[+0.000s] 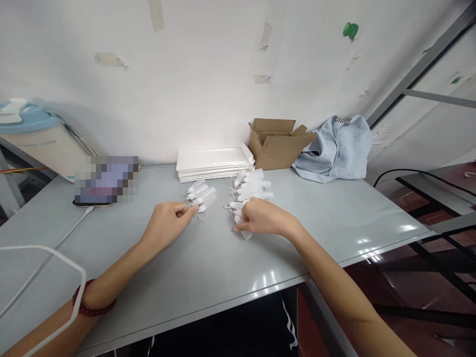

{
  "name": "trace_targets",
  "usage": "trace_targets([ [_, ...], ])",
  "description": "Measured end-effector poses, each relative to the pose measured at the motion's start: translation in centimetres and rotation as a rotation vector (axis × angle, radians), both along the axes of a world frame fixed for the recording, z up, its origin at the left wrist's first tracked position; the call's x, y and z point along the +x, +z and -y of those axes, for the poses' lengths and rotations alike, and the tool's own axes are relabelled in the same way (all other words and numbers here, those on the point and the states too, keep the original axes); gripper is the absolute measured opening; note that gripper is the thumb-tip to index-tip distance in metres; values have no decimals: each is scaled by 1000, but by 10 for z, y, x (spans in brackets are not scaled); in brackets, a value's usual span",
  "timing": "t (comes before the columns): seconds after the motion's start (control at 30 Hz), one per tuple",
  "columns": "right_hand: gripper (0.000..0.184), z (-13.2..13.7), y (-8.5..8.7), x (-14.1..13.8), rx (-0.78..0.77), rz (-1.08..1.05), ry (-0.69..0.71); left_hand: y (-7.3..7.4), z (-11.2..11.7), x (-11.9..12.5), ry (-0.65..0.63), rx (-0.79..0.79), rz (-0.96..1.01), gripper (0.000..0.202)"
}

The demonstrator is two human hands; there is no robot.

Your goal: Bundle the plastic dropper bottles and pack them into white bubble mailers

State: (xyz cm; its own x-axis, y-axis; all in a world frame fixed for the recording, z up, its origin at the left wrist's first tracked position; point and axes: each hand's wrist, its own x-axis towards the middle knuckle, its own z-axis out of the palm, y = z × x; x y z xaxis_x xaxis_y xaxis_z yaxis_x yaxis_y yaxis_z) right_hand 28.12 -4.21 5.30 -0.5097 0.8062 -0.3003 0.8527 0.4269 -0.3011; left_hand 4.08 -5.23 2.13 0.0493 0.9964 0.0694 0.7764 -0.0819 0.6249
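From the head view, my left hand (169,224) lies on the grey table (208,267) with thumb and forefinger closed narrow on the near bottle (201,203) of the left heap of bottles (201,193); a pinch at the end suits so small and light a thing, I judge.

My right hand (263,218) lies palm down over the near edge of the right heap of bottles (250,187), fingers curled under; a clear end pokes out below the palm, but whether I truly clamp it I cannot tell.

The two heaps sit apart, one before each hand, probably so neither arm need cross the other. A red cord bracelet (88,300) circles my left wrist.

Behind the heaps a stack of white trays (213,162) rests against the wall; just to its right stands an open cardboard box (277,145), then a crumpled pale blue cloth (336,148), all pushed back, which keeps the middle free for the hands.

At the left a phone (106,181) lies flat, with a cable (65,233) running to it.

The tabletop is smooth and glossy; the white wall (208,74) shows old tape marks and a green hook (350,30).
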Motion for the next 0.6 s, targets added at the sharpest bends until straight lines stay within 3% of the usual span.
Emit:
trace_targets([
  [0.27,23,6,2,-9,103,23,117,6,4,3,-7,-23,66,46],
  [0.4,22,6,3,-10,92,-192,40,8,6,5,-51,-103,130,45],
  [0.6,26,6,4,-9,-36,-559,63,13,10,8,-228,-234,372,36],
])
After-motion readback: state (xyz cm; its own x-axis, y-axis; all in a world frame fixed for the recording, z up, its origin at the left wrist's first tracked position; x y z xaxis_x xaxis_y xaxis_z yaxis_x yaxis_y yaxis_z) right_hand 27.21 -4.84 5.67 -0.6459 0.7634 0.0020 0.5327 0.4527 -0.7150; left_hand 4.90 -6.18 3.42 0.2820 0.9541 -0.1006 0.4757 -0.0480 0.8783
